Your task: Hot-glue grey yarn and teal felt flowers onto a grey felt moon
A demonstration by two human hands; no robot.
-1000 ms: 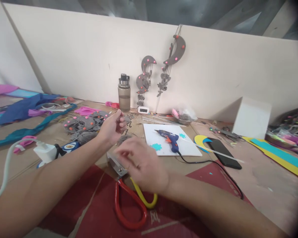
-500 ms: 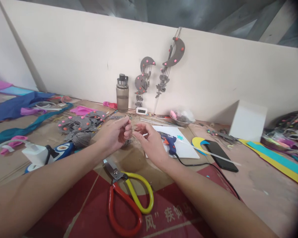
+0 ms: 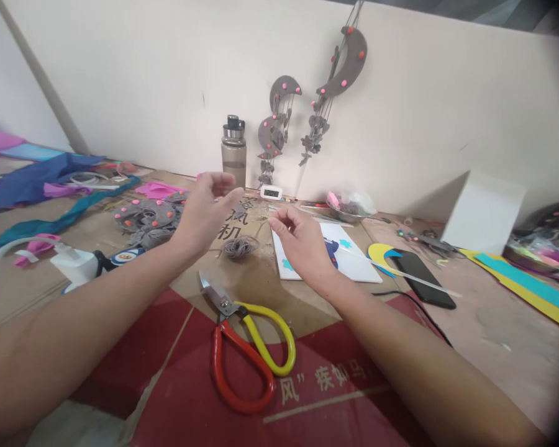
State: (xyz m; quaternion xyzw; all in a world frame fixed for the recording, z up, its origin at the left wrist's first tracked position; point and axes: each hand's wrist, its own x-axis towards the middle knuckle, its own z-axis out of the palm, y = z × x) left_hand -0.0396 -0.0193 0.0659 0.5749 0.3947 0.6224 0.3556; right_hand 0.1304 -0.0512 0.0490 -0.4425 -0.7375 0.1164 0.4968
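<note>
My left hand [image 3: 208,214] is raised over the table with thumb and fingers apart, and nothing shows in it. On the other side, my right hand [image 3: 302,242] has thumb and forefinger pinched together. A thin grey strand seems to run from that pinch down to a small coil of grey yarn [image 3: 237,248], which lies on the cardboard between my hands. Partly hidden behind my right hand is a blue glue gun [image 3: 331,247] on a white board [image 3: 358,268]. Closer to me lie large scissors [image 3: 226,305] with one red and one yellow handle.
A water bottle [image 3: 234,155] and a small digital clock [image 3: 271,192] stand at the wall, near hanging grey moon decorations [image 3: 351,62]. Felt pieces with pink dots [image 3: 146,214] and a charger plug [image 3: 74,267] are on the left. A black phone [image 3: 422,279] lies right.
My hands, close together before, have moved apart; my left hand has risen and its fingers have opened. The yarn coil now shows between them. The view has tilted down slightly.
</note>
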